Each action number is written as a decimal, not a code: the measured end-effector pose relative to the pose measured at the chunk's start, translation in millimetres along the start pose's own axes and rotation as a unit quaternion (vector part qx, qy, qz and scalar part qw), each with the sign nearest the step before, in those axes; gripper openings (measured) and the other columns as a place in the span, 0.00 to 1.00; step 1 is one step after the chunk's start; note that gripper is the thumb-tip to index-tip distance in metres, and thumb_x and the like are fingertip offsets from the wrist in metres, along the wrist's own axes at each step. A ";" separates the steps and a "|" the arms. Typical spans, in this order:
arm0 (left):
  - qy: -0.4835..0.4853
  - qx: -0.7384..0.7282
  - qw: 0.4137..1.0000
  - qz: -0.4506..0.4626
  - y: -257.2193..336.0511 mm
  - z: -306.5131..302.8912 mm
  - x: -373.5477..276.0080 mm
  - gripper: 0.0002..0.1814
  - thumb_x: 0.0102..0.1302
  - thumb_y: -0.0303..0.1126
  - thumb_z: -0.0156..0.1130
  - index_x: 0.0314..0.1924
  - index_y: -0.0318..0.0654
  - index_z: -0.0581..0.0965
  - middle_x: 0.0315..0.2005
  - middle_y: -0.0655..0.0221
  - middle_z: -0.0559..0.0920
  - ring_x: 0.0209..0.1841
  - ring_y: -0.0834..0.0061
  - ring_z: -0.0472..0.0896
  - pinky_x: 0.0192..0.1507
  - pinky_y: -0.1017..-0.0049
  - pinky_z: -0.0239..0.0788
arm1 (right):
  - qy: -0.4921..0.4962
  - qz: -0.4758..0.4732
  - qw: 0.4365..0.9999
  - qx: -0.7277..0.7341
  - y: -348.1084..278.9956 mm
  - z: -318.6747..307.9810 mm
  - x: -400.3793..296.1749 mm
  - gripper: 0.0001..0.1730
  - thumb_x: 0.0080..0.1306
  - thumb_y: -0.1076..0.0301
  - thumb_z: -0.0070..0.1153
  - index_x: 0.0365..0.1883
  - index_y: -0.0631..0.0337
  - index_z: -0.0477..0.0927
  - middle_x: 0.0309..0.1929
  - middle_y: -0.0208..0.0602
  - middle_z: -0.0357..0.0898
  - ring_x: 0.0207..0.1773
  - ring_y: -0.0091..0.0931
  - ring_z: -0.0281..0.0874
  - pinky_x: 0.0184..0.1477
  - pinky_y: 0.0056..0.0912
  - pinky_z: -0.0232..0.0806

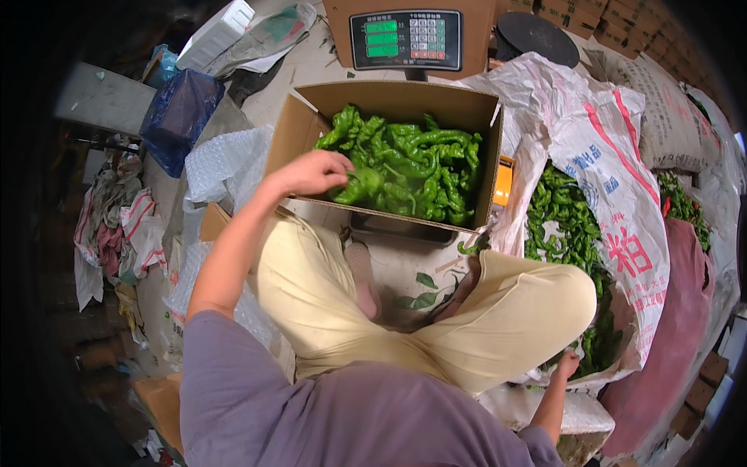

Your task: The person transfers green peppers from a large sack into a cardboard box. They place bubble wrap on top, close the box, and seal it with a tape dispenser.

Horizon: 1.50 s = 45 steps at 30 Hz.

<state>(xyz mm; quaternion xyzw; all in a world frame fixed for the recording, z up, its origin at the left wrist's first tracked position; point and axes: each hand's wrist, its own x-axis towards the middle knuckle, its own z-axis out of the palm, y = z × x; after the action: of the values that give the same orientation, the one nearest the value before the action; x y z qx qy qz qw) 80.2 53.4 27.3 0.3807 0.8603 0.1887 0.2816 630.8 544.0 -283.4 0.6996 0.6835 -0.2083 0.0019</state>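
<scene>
Green peppers [408, 163] fill much of an open cardboard box [402, 92], which rests on a dark scale platform [402, 227] in front of my knees. My left hand [318, 173] is over the box's near left side, its curled fingers at a blurred green pepper [357, 185]; whether they grip it cannot be told. Low on the right, my right hand [567, 365] is at the near edge of a large woven sack [627, 192] with more green peppers [563, 227] in its opening. Its fingers look curled, and what they hold is hidden.
A scale display [407, 39] stands behind the box. An orange-yellow object [503, 181] sits at the box's right side. Bubble wrap [213, 169] and a blue plastic bag [182, 119] lie left. A full sack [662, 111] and stacked cartons [627, 23] are at the back right.
</scene>
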 end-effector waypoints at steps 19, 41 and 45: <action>0.232 0.047 0.971 -0.043 -40.9 -10.8 72.7 0.23 0.62 0.31 0.56 0.58 0.39 0.68 0.42 0.64 0.78 0.42 0.76 0.76 0.40 0.79 0.66 | 0.056 -0.147 0.977 0.142 -84.2 22.7 35.6 0.25 0.50 0.69 0.51 0.50 0.60 0.72 0.51 0.50 0.69 0.54 0.43 0.66 0.55 0.40 0.60; -0.093 0.234 0.952 0.174 54.4 18.7 108.1 0.38 0.52 0.35 0.62 0.64 0.45 0.59 0.66 0.58 0.52 0.67 0.52 0.49 0.65 0.61 0.43 | 0.035 -0.142 0.979 0.144 -272.8 49.1 70.1 0.22 0.58 0.53 0.51 0.45 0.58 0.75 0.42 0.48 0.76 0.48 0.43 0.71 0.48 0.43 0.64; -0.042 0.104 0.988 0.105 27.7 8.5 111.4 0.39 0.48 0.27 0.61 0.64 0.43 0.60 0.68 0.63 0.45 0.69 0.59 0.43 0.66 0.65 0.40 | 0.130 -0.184 0.922 0.314 -233.4 34.2 56.2 0.19 0.59 0.58 0.50 0.43 0.63 0.75 0.32 0.43 0.79 0.33 0.38 0.75 0.43 0.34 0.65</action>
<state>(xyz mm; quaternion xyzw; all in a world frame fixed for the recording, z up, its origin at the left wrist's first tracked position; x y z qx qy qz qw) 39.3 156.8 -2.4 0.5037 0.8181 0.1105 0.2545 396.4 603.2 -265.4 0.5475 0.6938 -0.3159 -0.3451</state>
